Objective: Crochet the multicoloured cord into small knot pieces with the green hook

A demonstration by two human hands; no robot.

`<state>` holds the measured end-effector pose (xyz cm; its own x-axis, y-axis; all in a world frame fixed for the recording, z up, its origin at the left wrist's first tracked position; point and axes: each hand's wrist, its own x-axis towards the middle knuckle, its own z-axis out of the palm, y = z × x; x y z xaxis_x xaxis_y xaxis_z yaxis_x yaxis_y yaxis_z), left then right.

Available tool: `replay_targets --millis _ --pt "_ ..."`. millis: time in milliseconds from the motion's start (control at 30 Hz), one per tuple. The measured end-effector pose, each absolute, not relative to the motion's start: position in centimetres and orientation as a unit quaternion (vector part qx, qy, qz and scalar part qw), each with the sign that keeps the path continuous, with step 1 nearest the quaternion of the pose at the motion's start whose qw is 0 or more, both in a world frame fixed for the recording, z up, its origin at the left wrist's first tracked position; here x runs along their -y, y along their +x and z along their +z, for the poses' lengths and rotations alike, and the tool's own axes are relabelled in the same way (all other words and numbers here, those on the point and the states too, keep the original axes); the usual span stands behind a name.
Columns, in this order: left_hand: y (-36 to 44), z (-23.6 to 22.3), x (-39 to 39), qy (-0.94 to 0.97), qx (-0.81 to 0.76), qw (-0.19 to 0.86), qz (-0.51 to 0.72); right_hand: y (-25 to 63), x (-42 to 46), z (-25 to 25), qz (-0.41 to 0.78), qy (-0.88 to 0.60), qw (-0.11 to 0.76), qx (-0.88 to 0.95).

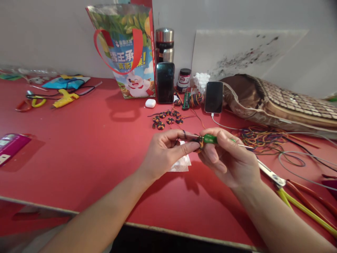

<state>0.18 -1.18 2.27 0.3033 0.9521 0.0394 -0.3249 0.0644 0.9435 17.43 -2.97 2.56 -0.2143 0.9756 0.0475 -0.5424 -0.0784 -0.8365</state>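
Observation:
My left hand [163, 153] is closed, its thumb and fingers pinching a small piece of multicoloured crochet [201, 144]. Dark yarn is wrapped round its index finger. My right hand [233, 158] grips a crochet hook [210, 138] by its green handle, and the metal shaft sticks out past the fingers on the right. The handle's left end meets the crochet piece; its tip is hidden there. Beneath the hands lies white paper or a packet [183, 163], partly covered. Several small crocheted pieces [160, 125] in the same colours rest on the red table [86, 151] beyond.
Scissors [276, 180] and tangled yarn [259, 138] lie to the right, near a phone [213, 97] on a cable. Behind stand another phone [165, 83], a flask [164, 40] and a printed bag [129, 63]. A yellow glue gun [65, 98] is at left.

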Motion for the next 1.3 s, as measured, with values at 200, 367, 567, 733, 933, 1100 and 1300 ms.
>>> replay_targets --millis 200,367,567,733,933,1100,1300 --pt "0.1 2.6 1.5 0.514 -0.323 0.628 0.486 17.3 3.0 2.7 0.686 -0.273 0.547 0.395" --pt "0.2 2.5 1.5 0.474 -0.317 0.613 0.547 17.3 3.1 2.5 0.681 -0.277 0.549 0.398" --pt "0.2 2.6 1.5 0.427 -0.355 0.631 0.542 17.1 3.0 2.3 0.641 -0.314 0.573 0.403" --pt "0.4 2.9 1.4 0.380 -0.341 0.655 0.557 16.7 3.2 2.4 0.649 -0.302 0.572 0.401" --pt "0.4 2.9 1.9 0.405 -0.335 0.624 0.579 17.2 4.0 2.3 0.639 -0.273 0.540 0.475" --pt "0.2 3.1 2.1 0.438 -0.309 0.621 0.573 17.7 3.9 2.2 0.591 -0.286 0.560 0.505" --pt "0.3 3.0 2.0 0.429 -0.317 0.607 0.589 17.5 3.8 2.5 0.616 -0.273 0.570 0.471"
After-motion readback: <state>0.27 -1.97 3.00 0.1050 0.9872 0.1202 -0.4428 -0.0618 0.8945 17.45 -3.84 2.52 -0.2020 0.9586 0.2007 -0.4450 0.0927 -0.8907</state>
